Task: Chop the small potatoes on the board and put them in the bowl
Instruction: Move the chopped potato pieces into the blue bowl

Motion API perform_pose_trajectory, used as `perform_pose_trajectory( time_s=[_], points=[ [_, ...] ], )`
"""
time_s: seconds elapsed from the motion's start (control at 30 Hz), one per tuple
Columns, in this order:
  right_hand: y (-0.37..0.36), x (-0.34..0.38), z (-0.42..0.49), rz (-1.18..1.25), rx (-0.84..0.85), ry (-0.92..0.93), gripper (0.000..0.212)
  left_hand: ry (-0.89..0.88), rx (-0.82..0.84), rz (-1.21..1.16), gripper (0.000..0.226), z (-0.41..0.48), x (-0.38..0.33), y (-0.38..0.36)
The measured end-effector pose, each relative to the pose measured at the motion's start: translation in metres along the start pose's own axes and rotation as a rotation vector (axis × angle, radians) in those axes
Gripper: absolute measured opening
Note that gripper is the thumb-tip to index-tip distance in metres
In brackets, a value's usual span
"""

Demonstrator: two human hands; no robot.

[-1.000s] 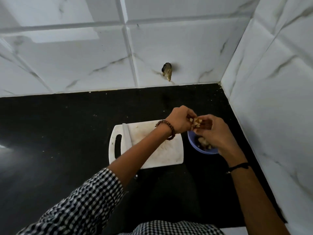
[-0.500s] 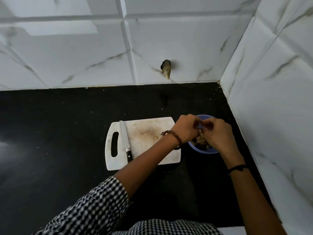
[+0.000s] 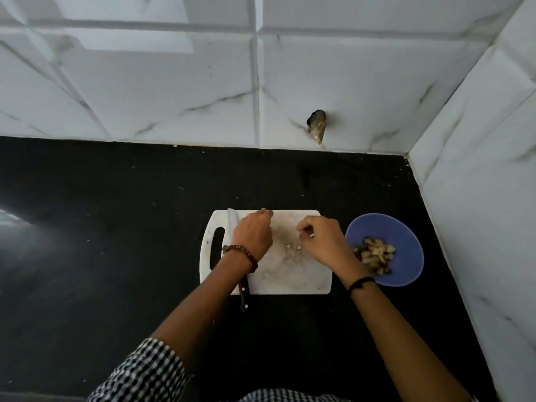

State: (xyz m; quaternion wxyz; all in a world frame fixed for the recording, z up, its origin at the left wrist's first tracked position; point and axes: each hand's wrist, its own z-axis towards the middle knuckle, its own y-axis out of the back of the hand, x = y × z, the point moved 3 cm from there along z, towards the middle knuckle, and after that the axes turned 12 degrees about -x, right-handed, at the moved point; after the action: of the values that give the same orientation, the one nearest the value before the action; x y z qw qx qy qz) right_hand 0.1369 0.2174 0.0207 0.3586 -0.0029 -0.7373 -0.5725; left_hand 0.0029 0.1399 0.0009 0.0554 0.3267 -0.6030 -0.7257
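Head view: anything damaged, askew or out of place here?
The wall has a broken hole with debris in it, just above the counter. The knife lies with its handle overhanging the board's near edge.

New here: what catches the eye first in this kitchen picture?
The left hand and right hand are low over a white cutting board on the black counter, a knife lying along its left side. Right of it, a blue bowl holds chopped potato pieces. A dark hole marks the tiled wall behind.
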Motion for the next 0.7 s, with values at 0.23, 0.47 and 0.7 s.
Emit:
perform_pose_trajectory(
  time_s=[0.23,0.47,0.7],
  points=[
    [-0.018,-0.003,0.001,0.005,0.019,0.005,0.023,0.014,0.041,0.145,0.054,-0.009,0.028,-0.019],
    [-0.017,-0.017,-0.002,0.02,-0.01,0.014,0.021,-0.072,0.004,-0.263,0.045,-0.024,0.008,-0.024],
    [-0.024,-0.01,0.004,0.0,-0.028,0.133,0.026,0.017,-0.126,-0.507,0.043,-0.026,0.004,-0.021]
  ],
)
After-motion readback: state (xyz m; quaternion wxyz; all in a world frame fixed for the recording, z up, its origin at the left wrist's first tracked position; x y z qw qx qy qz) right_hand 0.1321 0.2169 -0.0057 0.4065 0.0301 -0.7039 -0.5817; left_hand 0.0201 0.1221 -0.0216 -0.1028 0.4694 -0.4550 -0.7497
